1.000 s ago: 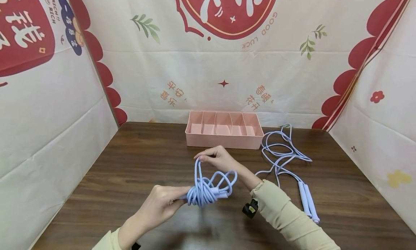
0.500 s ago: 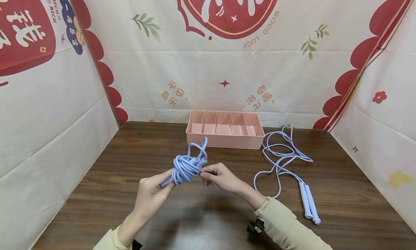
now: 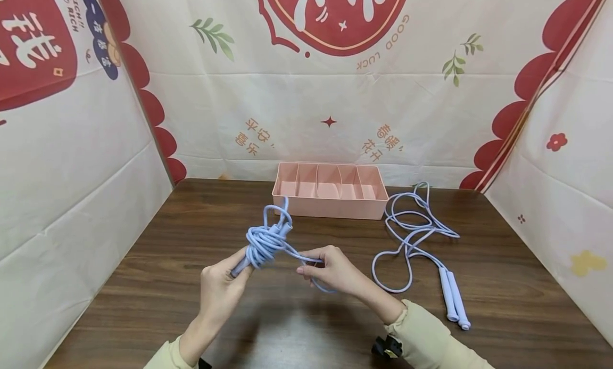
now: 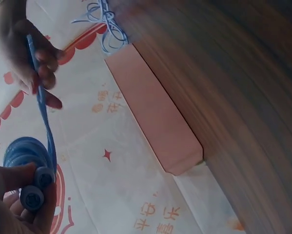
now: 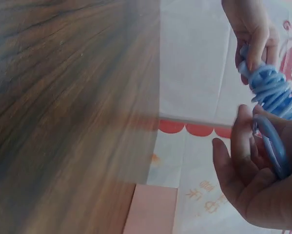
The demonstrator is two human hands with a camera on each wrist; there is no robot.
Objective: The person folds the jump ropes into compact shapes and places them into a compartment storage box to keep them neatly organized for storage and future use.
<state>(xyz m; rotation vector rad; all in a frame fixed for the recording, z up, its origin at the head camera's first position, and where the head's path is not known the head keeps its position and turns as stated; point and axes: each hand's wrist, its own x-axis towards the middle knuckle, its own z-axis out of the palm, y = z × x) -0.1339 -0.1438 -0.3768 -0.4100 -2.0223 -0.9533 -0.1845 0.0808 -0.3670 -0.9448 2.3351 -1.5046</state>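
Observation:
A light-blue jump rope (image 3: 264,244) is bundled above the table, its cord wound several times around its two handles. My left hand (image 3: 221,290) grips the handle ends, which face the camera in the left wrist view as two round caps (image 4: 32,197). A small loop of cord stands up from the bundle's far end. To the right, my right hand (image 3: 332,270) holds the free stretch of cord (image 3: 297,254) between thumb and fingers, drawn out from the bundle. In the right wrist view that cord (image 5: 272,144) crosses the palm.
A pink box (image 3: 330,206) with several compartments stands at the table's back. Right of it lies a second light-blue jump rope (image 3: 407,241), loosely looped, its two handles (image 3: 452,297) pointing toward the front. Printed cloth (image 3: 311,103) walls in the brown table (image 3: 158,262).
My left hand has moved left with the bundle, tilting it upward. My right hand has gone from the loop at the top down to the cord and pulled it out to the right.

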